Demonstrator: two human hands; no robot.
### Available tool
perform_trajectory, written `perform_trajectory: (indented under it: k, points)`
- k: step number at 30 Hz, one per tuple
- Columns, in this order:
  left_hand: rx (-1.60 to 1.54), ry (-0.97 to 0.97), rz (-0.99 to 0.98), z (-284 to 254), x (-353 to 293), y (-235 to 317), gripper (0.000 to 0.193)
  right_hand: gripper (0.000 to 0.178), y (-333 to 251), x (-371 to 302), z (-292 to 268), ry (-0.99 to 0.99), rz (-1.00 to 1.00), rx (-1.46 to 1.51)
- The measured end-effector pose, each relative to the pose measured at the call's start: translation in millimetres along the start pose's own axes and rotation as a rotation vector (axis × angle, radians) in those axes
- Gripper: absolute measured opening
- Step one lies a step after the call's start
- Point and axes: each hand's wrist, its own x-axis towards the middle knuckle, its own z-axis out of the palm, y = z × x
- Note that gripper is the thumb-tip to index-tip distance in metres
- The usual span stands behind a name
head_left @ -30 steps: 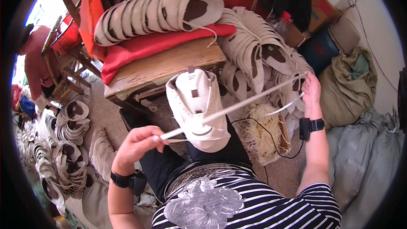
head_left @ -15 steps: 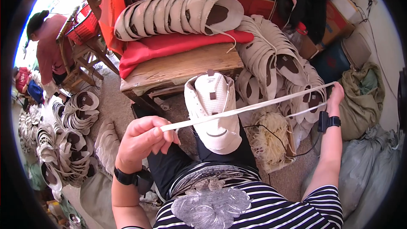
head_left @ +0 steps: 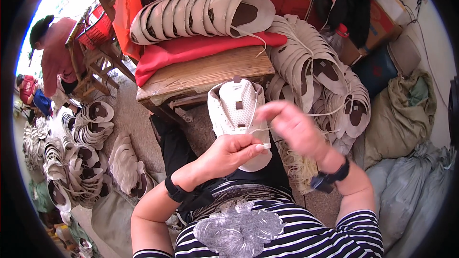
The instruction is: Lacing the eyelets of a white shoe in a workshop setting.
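A white shoe upper [head_left: 237,100], its toe toward me, rests over my lap against the front of the wooden bench. Across its front part lies my left hand [head_left: 236,152], closed, pinching a flat white shoelace [head_left: 266,146] whose short end sticks out past the thumb. My right hand [head_left: 297,131] is just to the right of the upper, its fingers pointing left toward the lace holes. Motion smears those fingers, so whether they grip the lace cannot be made out. The toe of the upper is partly hidden behind my left hand.
On the wooden bench [head_left: 205,74], a red cloth [head_left: 177,53] lies under a row of nested beige uppers [head_left: 201,14]. More stacked uppers [head_left: 315,59] stand right, above a box of loose laces [head_left: 299,167]. Sacks [head_left: 401,119] line the right; uppers [head_left: 81,165] cover the left floor. Another person [head_left: 60,52] sits far left.
The lace was stretched wide between both hands. My right hand has swung in from the far right to the upper, and my left hand has moved right, over its front.
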Motion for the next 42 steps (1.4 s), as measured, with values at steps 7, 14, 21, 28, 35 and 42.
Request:
perform_trajectory:
  k: [7, 14, 21, 28, 35, 42]
  points:
    - [0.088, 0.244, -0.003, -15.1, 0.7, -31.6, 0.015, 0.017, 7.1, -6.5, 18.3, -0.056, 0.095, -0.378]
    - [0.549, 0.484, 0.295, -17.2, 9.5, -45.8, 0.023, 0.006, 43.7, -3.9, 12.5, 0.154, 0.074, -0.356]
    - [0.684, 0.473, 0.386, -20.6, 9.0, -51.9, 0.027, 0.006, 41.9, -2.7, 18.5, 0.214, 0.092, -0.469]
    - [0.852, 0.433, 0.517, -24.9, 11.7, -53.8, 0.024, 0.007, 55.0, -2.9, 24.8, 0.297, -0.027, -0.501]
    - [0.790, 0.472, 0.520, -22.5, 10.9, -60.9, 0.023, 0.003, 55.4, -3.3, 31.8, 0.204, -0.013, -0.383]
    - [0.754, 0.506, 0.457, -15.4, 12.2, -59.9, 0.021, 0.004, 50.2, 8.0, 31.3, 0.161, 0.160, -0.279]
